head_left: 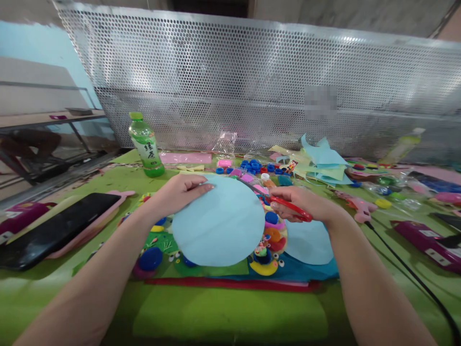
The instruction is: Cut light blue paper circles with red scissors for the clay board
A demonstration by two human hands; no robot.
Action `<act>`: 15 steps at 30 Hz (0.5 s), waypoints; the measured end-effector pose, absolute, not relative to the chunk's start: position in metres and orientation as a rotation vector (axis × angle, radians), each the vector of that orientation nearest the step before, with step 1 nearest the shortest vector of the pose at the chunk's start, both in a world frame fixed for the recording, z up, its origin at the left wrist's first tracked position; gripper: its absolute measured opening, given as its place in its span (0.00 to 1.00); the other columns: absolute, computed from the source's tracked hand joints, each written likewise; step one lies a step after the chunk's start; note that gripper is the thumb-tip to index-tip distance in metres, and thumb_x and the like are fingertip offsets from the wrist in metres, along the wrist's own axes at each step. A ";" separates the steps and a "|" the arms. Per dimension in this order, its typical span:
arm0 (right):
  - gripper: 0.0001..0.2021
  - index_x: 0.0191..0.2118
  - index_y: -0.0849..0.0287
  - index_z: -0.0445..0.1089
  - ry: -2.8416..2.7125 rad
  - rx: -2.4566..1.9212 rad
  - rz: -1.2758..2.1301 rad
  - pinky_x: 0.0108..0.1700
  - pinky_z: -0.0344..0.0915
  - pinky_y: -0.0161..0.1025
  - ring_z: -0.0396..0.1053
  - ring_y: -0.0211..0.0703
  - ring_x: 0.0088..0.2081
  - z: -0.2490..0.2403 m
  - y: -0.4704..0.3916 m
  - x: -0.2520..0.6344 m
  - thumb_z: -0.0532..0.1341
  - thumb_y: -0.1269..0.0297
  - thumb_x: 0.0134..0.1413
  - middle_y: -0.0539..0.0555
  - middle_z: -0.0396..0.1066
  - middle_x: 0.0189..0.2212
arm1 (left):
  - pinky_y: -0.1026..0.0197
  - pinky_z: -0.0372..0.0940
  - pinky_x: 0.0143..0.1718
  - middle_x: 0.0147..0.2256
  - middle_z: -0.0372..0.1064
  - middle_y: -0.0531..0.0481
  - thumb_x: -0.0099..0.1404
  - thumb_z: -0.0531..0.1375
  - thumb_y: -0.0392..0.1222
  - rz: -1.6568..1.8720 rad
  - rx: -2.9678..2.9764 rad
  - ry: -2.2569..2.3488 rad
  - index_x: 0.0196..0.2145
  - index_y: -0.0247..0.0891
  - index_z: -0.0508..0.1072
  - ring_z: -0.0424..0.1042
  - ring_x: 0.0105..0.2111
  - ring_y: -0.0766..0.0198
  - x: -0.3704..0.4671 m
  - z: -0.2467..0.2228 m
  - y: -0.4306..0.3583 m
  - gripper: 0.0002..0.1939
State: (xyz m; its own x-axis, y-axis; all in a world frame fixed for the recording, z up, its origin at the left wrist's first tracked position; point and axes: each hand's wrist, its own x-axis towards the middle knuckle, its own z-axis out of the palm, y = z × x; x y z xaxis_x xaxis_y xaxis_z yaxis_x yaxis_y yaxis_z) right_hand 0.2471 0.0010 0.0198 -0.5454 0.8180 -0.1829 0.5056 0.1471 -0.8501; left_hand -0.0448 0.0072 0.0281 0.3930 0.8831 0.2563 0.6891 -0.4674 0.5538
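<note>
A round sheet of light blue paper [219, 221] is pinched at its upper left edge by my left hand [185, 190], thumb on top. My right hand [295, 199] is closed around the red handles of a pair of scissors [297, 210]. The scissor blades point left and reach the paper's upper right edge; whether they are apart I cannot tell. Beneath the paper lies a colourful craft picture [230, 271] with bottle caps, clay shapes and googly eyes, partly hidden. Another light blue paper piece [309, 245] lies under my right wrist.
A green tea bottle [146, 146] stands at the back left, near a black phone [65, 228]. Paper scraps [320, 161] and blue caps [252, 166] lie at the back. On the right are a pink glue gun [360, 206] with a black cord and a purple box [427, 245].
</note>
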 end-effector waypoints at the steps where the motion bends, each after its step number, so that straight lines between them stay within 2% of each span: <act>1: 0.14 0.29 0.58 0.58 -2.083 -1.269 1.373 0.17 0.47 0.31 0.48 0.29 0.16 0.019 0.003 0.249 0.57 0.52 0.53 0.42 0.51 0.16 | 0.67 0.55 0.20 0.21 0.65 0.52 0.60 0.52 0.52 0.762 2.298 1.367 0.22 0.37 0.67 0.63 0.21 0.68 -0.045 0.028 0.007 0.18; 8: 0.14 0.27 0.58 0.56 -1.973 -1.229 1.294 0.17 0.47 0.31 0.49 0.28 0.15 0.019 0.007 0.256 0.57 0.54 0.53 0.43 0.53 0.16 | 0.66 0.56 0.21 0.22 0.65 0.52 0.60 0.52 0.52 0.834 2.290 1.431 0.25 0.37 0.70 0.62 0.21 0.67 -0.045 0.028 0.007 0.16; 15: 0.16 0.27 0.57 0.57 -1.704 -1.234 1.246 0.16 0.46 0.32 0.50 0.31 0.15 0.025 0.008 0.255 0.61 0.50 0.46 0.44 0.53 0.15 | 0.67 0.53 0.20 0.19 0.54 0.55 0.62 0.49 0.53 0.917 2.273 1.512 0.22 0.38 0.60 0.58 0.20 0.69 -0.050 0.024 0.013 0.19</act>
